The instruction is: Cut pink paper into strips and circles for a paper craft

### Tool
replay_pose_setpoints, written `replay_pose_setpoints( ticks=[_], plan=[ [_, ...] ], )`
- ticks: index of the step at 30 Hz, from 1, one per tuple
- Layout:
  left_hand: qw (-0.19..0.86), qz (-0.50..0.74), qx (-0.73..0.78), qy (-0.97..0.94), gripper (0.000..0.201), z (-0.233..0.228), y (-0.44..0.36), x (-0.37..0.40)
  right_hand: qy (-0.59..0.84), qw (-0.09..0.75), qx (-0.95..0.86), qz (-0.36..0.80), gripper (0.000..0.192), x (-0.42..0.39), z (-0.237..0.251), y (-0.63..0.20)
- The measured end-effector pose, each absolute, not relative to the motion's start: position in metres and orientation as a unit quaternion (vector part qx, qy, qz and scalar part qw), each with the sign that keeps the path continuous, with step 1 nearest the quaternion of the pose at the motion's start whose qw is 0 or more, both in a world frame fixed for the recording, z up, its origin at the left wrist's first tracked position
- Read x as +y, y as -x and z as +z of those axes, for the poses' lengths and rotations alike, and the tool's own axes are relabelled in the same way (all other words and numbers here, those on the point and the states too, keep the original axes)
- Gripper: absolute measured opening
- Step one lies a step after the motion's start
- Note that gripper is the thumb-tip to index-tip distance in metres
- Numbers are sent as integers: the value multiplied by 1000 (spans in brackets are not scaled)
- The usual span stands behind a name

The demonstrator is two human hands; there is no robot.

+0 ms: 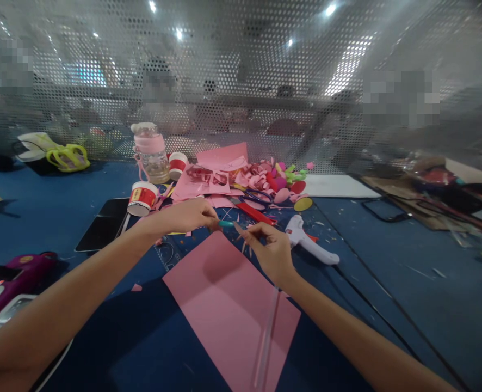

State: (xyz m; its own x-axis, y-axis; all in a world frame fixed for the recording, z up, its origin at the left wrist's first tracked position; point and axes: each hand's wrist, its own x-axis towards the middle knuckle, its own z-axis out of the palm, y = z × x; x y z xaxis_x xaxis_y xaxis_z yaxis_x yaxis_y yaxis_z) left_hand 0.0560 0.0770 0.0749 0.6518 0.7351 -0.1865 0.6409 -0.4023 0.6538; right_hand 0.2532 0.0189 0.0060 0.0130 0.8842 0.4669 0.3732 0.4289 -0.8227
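The left hand (pixel 187 215) is pinching a small teal-tipped object (pixel 226 224) between thumb and forefinger, the other fingers curled in; what the object is cannot be told. The right hand (pixel 267 247) is reaching toward that tip with its fingers (pixel 245 233) drawn loosely together, thumb and forefinger nearly closed; whether they are already gripping the object cannot be told. Both forearms are extending from the lower corners and converging over the far corner of a pink paper sheet (pixel 230 307), which is lying flat on the blue worktop (pixel 388 283). A thin clear strip (pixel 267 337), possibly a ruler or stick, is lying along the sheet under the right wrist. Just beyond the right hand a white glue gun (pixel 310 242) is resting on the worktop. Farther back, a heap of pink paper scraps (pixel 224 174), a red ruler (pixel 257 213), a pink-capped bottle (pixel 150 152) and two red-and-white cups (pixel 142 198) are sitting near a perforated screen (pixel 241 81).
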Motion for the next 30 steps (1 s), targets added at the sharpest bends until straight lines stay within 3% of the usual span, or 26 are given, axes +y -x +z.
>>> replay_pose_setpoints(
  ticks=[11, 23, 30],
  plan=[
    [362, 31, 410, -837, 22, 74, -52, 81, 471, 515, -678, 230, 21, 19, 8, -251],
    [258, 52, 446, -855, 17, 78, -59, 67, 466, 506, -698, 200, 21, 13, 12, -246],
    [260, 40, 470, -842, 17, 77, -62, 63, 472, 497, -700, 200, 19, 13, 10, -245]
  ],
)
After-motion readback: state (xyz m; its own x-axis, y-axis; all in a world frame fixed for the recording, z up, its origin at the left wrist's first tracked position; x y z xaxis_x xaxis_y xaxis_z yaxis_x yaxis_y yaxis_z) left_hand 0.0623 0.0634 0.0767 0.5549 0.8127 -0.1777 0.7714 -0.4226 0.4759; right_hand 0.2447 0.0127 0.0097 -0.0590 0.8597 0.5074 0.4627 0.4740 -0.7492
